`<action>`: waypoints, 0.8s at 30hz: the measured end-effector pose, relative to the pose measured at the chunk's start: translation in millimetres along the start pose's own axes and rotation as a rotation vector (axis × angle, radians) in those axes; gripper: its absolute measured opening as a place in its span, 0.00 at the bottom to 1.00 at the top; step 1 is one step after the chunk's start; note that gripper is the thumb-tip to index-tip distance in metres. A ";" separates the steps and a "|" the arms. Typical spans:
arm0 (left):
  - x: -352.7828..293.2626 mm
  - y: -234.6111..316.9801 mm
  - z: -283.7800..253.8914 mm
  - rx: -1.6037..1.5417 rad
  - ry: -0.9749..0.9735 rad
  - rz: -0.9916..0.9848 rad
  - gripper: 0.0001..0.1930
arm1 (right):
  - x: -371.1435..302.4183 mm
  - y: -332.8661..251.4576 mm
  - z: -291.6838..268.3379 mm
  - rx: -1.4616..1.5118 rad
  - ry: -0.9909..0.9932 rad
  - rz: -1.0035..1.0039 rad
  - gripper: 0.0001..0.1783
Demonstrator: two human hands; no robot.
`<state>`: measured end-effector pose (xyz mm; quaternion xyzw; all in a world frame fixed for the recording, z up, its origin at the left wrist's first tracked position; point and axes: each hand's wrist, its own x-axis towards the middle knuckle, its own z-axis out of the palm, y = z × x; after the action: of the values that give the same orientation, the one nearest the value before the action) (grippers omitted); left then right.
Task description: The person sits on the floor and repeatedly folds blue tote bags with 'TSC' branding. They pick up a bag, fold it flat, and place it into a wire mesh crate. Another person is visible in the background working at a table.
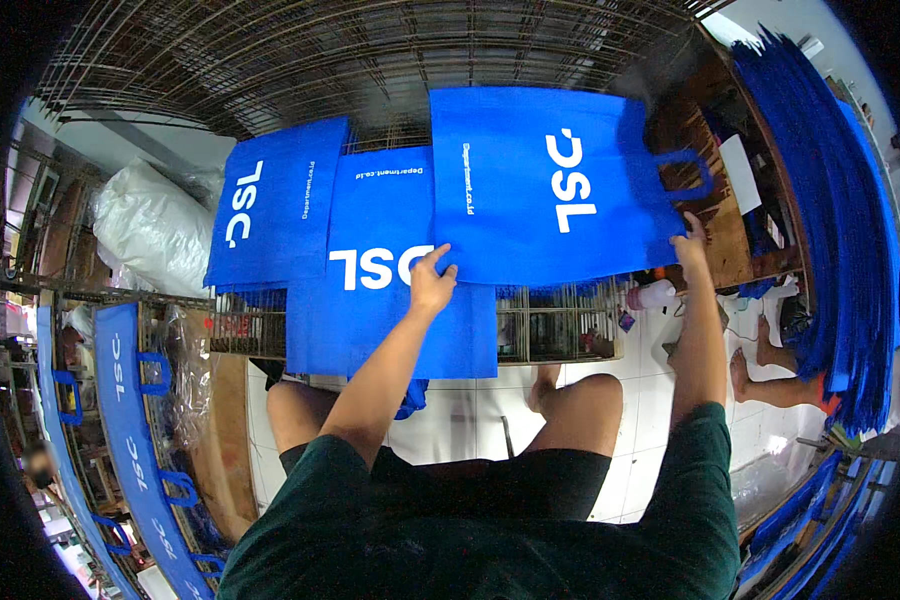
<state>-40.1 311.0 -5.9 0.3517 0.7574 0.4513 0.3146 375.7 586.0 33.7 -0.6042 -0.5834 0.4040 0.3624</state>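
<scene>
One wire rack [560,335] lies under the blue right bag [505,215], which overlaps the blue middle bag [390,330], next to the left bag [275,235]. The right hand [691,246] pinches the right bag's near right corner; the left hand [432,285] touches its near left corner, grip unclear.

A dark green T-shirt [470,550] fills the bottom middle of the frame, its cloth plain and turning almost black where shade falls. Its short, loose sleeves are the same green: the left sleeve [315,490] ends in a wide opening near the elbow, and the right sleeve [698,460] is cut alike. Below the shirt's edge come black shorts [530,485], plain too, with hems stopping above rounded, bare knees [592,405]. Both forearms [378,375] are bare and slender, tapering to the uncovered left hand [433,285] and right hand [690,247].
</scene>
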 end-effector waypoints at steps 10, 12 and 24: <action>9.6 -16.3 27.6 0.222 0.114 0.174 0.19 | 16.9 52.5 37.5 -0.536 0.308 -0.134 0.12; 8.0 -15.6 28.4 0.251 0.150 0.176 0.18 | 21.6 61.4 38.8 -0.658 0.307 -0.058 0.13; -13.7 -28.7 34.9 0.196 0.268 0.132 0.08 | 39.7 157.1 9.6 -0.165 0.277 0.059 0.19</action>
<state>-11.9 306.0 -43.5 0.3664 0.8083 0.4378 0.1444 431.4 616.5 -115.7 -0.6987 -0.5410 0.2783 0.3763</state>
